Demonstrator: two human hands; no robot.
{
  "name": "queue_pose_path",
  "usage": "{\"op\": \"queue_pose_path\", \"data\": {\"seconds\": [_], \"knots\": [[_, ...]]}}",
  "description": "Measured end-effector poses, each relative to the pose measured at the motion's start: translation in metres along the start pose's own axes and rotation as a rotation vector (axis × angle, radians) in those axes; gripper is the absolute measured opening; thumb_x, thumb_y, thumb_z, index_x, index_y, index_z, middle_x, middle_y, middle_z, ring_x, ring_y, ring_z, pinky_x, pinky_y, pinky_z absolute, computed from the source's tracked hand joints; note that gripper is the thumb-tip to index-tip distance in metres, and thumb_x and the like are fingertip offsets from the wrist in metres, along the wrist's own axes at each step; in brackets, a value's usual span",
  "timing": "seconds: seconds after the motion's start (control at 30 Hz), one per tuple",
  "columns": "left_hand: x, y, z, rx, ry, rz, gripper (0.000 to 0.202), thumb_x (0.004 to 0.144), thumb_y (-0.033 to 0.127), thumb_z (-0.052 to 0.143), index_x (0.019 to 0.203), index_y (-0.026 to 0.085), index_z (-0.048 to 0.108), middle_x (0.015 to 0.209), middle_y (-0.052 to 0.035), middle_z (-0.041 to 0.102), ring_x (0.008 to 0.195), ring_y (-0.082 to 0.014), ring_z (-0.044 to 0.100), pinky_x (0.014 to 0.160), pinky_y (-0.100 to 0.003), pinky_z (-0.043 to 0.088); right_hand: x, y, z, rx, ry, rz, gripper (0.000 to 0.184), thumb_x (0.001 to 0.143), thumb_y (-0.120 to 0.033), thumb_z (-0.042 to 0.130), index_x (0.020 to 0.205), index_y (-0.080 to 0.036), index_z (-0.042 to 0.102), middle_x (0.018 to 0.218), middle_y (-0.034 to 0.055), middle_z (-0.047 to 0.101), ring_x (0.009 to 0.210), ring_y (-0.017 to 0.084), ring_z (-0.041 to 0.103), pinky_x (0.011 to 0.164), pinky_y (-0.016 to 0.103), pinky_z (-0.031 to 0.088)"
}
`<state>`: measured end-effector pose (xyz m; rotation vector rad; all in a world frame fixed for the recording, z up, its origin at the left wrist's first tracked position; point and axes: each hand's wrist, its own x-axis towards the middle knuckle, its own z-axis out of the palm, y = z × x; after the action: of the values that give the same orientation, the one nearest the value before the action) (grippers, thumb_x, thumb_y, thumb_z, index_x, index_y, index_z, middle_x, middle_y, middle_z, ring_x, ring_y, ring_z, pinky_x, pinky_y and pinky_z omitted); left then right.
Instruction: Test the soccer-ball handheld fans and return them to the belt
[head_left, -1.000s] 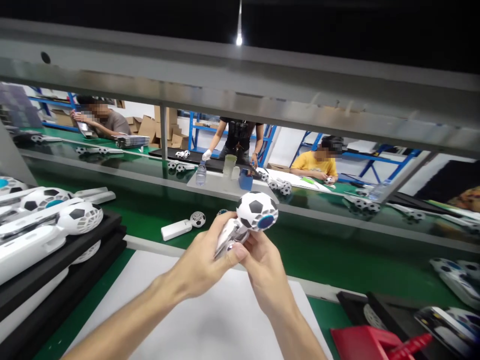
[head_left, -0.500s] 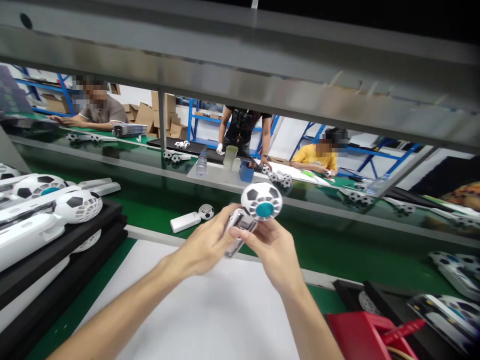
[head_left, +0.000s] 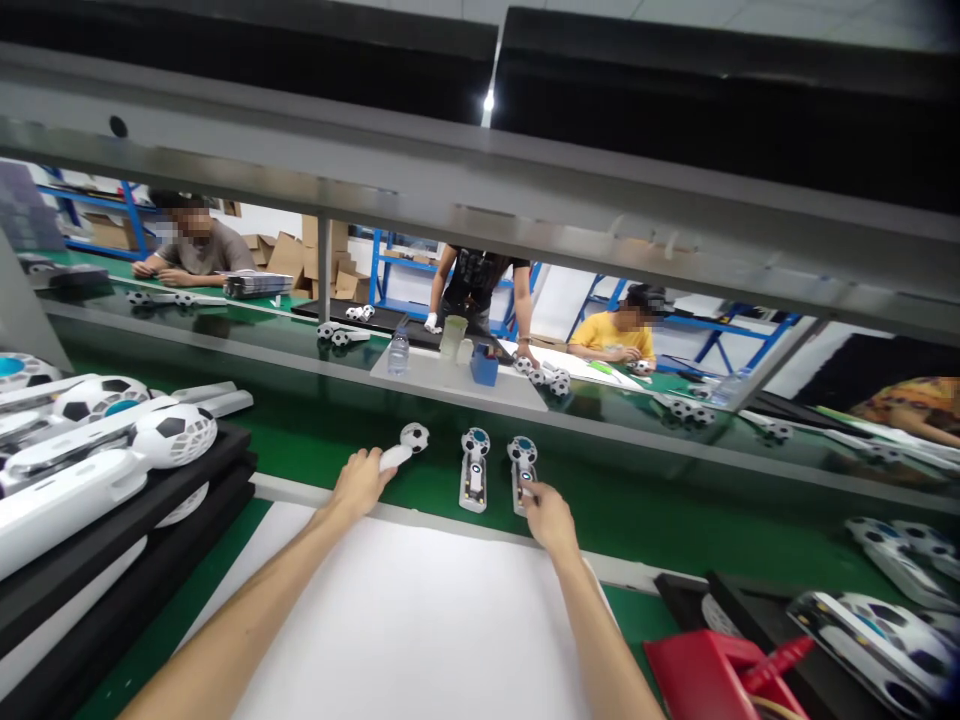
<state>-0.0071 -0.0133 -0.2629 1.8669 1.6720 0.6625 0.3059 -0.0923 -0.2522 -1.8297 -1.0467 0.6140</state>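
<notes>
My left hand (head_left: 358,484) is closed around the handle of a white handheld fan (head_left: 414,438) with a football-patterned head, at the far side of the white sheet. On the green surface, my right hand (head_left: 551,515) has its fingers closed on the handle of another fan (head_left: 523,450); its open handle shows inner parts and its head has a teal centre. Between the hands lies a third fan (head_left: 475,470), its handle also open, touched by neither hand. A white sheet (head_left: 412,620) lies under my forearms.
Stacked black trays (head_left: 225,450) with several fans stand at the left. To the right are a red holder (head_left: 694,670) and more fans (head_left: 877,640). A metal beam (head_left: 480,185) crosses overhead. Across the line, several people sit or stand near a bottle (head_left: 398,352) and blue box (head_left: 485,366).
My hands have moved apart and forward from the fan they held together. Two open-handled fans now lie on the green surface. My left hand has taken hold of the fan lying at the left.
</notes>
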Motion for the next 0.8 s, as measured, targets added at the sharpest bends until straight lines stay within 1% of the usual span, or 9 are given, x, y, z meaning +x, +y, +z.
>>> {"op": "queue_pose_path", "data": {"seconds": [0.1,0.2,0.3,0.33,0.4,0.5,0.57,0.67,0.8], "knots": [[-0.004,0.020,-0.011,-0.258,-0.129,0.000,0.046,0.098,0.055,0.042,0.110,0.014,0.057,0.090,-0.0072,0.066,0.077,-0.0189,0.066,0.071,-0.035,0.054,-0.010,-0.016,0.003,0.062,-0.018,0.001,0.020,0.092,-0.025,0.067,0.109,-0.016,0.067,0.136,0.0102,0.057,0.129,0.028,0.050,0.109,0.052,0.040],[-0.026,0.051,-0.023,-0.523,-0.282,0.099,0.059,0.097,0.067,0.022,0.114,0.017,0.048,0.085,-0.0077,0.069,0.066,-0.0173,0.067,0.059,-0.029,0.053,-0.031,-0.047,0.020,0.239,-0.116,-0.029,0.024,0.087,-0.033,0.071,0.105,-0.017,0.068,0.136,0.0131,0.059,0.131,0.029,0.051,0.108,0.046,0.042],[-0.059,0.084,-0.032,-0.670,-0.416,0.210,0.066,0.093,0.073,0.022,0.133,0.023,0.037,0.087,-0.0072,0.072,0.063,-0.0193,0.070,0.058,-0.031,0.056,-0.063,-0.079,0.042,0.477,-0.328,-0.032,0.046,0.089,-0.058,0.058,0.108,-0.018,0.068,0.114,0.0139,0.072,0.105,0.030,0.068,0.085,0.043,0.056],[-0.067,0.092,-0.035,-0.664,-0.435,0.233,0.069,0.092,0.074,0.024,0.140,0.026,0.032,0.084,-0.0055,0.072,0.059,-0.0199,0.070,0.055,-0.031,0.056,-0.073,-0.088,0.046,0.544,-0.388,-0.025,0.049,0.086,-0.061,0.059,0.106,-0.017,0.069,0.107,0.0143,0.073,0.096,0.030,0.071,0.078,0.042,0.057],[-0.072,0.105,-0.037,-0.561,-0.409,0.257,0.073,0.092,0.076,0.021,0.149,0.030,0.024,0.071,-0.0003,0.069,0.050,-0.0194,0.067,0.050,-0.030,0.054,-0.088,-0.100,0.043,0.659,-0.450,0.003,0.044,0.079,-0.052,0.070,0.103,-0.016,0.067,0.100,0.0131,0.075,0.087,0.028,0.073,0.073,0.039,0.058],[-0.046,0.112,-0.037,-0.329,-0.298,0.234,0.071,0.096,0.071,0.013,0.148,0.028,0.033,0.062,0.0022,0.064,0.047,-0.0167,0.063,0.051,-0.028,0.052,-0.093,-0.109,0.020,0.764,-0.442,0.090,0.028,0.076,-0.031,0.073,0.099,-0.015,0.066,0.092,0.0118,0.076,0.080,0.026,0.074,0.071,0.036,0.060],[-0.011,0.108,-0.036,-0.193,-0.245,0.160,0.063,0.100,0.063,0.019,0.139,0.022,0.047,0.076,-0.0022,0.069,0.055,-0.0159,0.064,0.057,-0.030,0.055,-0.087,-0.112,0.001,0.796,-0.405,0.154,0.021,0.079,-0.023,0.068,0.096,-0.012,0.068,0.087,0.0128,0.076,0.077,0.025,0.075,0.069,0.034,0.061],[0.042,0.092,-0.042,0.057,-0.129,0.013,0.040,0.098,0.045,0.052,0.124,0.015,0.059,0.110,-0.0093,0.067,0.090,-0.0190,0.067,0.080,-0.039,0.057,-0.078,-0.117,-0.026,0.830,-0.267,0.288,0.025,0.081,-0.021,0.064,0.103,-0.011,0.071,0.091,0.0149,0.077,0.078,0.026,0.076,0.066,0.032,0.063],[0.076,0.062,-0.067,0.317,0.019,-0.129,0.037,0.094,0.035,0.062,0.126,0.015,0.058,0.129,-0.0116,0.059,0.112,-0.0252,0.060,0.094,-0.047,0.053,-0.080,-0.125,-0.058,0.881,-0.240,0.361,0.027,0.084,-0.026,0.064,0.108,-0.017,0.071,0.101,0.0131,0.077,0.081,0.024,0.076,0.061,0.027,0.065]]}}
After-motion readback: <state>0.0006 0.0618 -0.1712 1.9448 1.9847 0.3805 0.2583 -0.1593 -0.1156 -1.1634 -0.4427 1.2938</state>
